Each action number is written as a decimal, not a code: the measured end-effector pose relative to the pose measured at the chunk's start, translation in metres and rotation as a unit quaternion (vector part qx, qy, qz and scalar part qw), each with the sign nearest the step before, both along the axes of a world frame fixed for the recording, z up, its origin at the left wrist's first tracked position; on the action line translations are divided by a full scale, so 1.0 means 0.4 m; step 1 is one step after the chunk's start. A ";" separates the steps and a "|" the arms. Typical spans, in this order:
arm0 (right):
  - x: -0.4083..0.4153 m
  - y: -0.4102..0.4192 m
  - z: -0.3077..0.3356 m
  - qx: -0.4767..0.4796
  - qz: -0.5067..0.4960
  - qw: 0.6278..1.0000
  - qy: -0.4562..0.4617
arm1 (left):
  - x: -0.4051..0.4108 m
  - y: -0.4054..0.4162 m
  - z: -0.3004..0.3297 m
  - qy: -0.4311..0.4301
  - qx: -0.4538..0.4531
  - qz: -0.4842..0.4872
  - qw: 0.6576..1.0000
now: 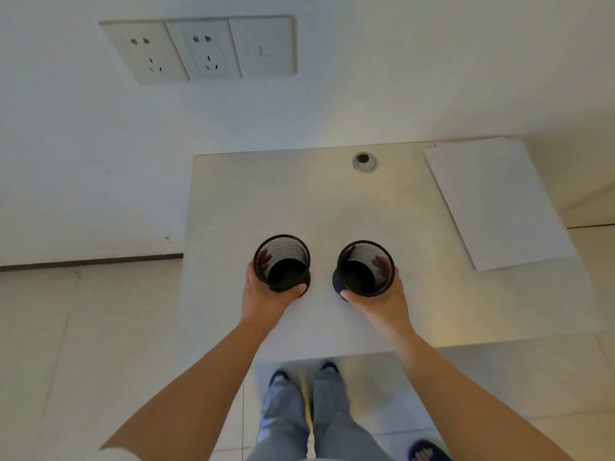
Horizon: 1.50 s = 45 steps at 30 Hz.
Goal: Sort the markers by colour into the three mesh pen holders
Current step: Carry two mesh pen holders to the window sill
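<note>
Both hands are wrapped around a mesh holder each, side by side over the middle of the table [233, 201]. Left hand [266, 294] grips the left mesh pen holder [282, 262] from the 7 o'clock side: thumb curled across the near wall at the base, fingers round the far-left wall, their tips showing through the black mesh. Right hand [382, 302] mirrors it on the right mesh pen holder [365, 268], holding from 5 o'clock, thumb pressed on the near-left wall low down, fingers visible through the mesh on the right wall. Whether the two holders sit on the tabletop or hang just above it, I cannot tell. Both stand upright, mouths open toward the camera, dark bottoms showing, nothing inside either one. They sit near each other, apart, a strip of bare tabletop between them.

Up at 1 o'clock from the holders, a round cable hole [364, 162] near the far edge. Out at 2 o'clock, a white sheet of paper [496, 201] lies flat and angled across the table's right corner. On the wall at 11 o'clock, a socket panel [203, 49] with two outlets and a switch. Down at 6 o'clock, below the table's near edge, the person's legs in light blue trousers [309, 420] and blue shoes on a pale tiled floor.
</note>
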State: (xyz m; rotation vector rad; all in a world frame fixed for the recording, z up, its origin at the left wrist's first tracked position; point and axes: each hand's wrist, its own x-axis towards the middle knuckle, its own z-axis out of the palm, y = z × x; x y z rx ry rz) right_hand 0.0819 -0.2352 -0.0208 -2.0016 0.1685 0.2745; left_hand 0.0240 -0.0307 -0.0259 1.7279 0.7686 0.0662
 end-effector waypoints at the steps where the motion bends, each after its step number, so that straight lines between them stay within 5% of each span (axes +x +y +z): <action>1: -0.002 0.006 0.003 -0.002 -0.004 1.000 0.005 | -0.007 0.005 0.004 0.005 -0.001 0.001 1.000; 10: -0.045 0.071 0.048 0.037 0.090 0.993 0.070 | -0.125 0.028 0.092 0.041 0.026 0.049 0.998; 16: -0.116 0.143 0.066 0.083 0.238 0.961 0.110 | -0.312 -0.016 0.116 0.024 -0.037 0.204 0.978; 21: -0.234 0.228 0.079 0.069 0.358 0.920 0.144 | -0.558 -0.038 0.114 0.003 -0.100 0.340 0.935; 25: -0.375 0.325 0.080 0.032 0.465 0.869 0.166 | -0.779 -0.072 0.099 -0.014 -0.153 0.487 0.860; 32: -0.625 0.500 0.070 -0.072 0.644 0.744 0.162 | -1.130 -0.121 0.077 0.089 -0.110 0.652 0.745; 38: -0.828 0.629 0.063 -0.112 0.698 0.695 0.133 | -1.394 -0.111 0.067 0.107 -0.147 0.701 0.689; 45: -0.997 0.780 0.036 -0.112 0.701 0.690 0.142 | -1.541 0.009 0.059 0.111 -0.156 0.693 0.695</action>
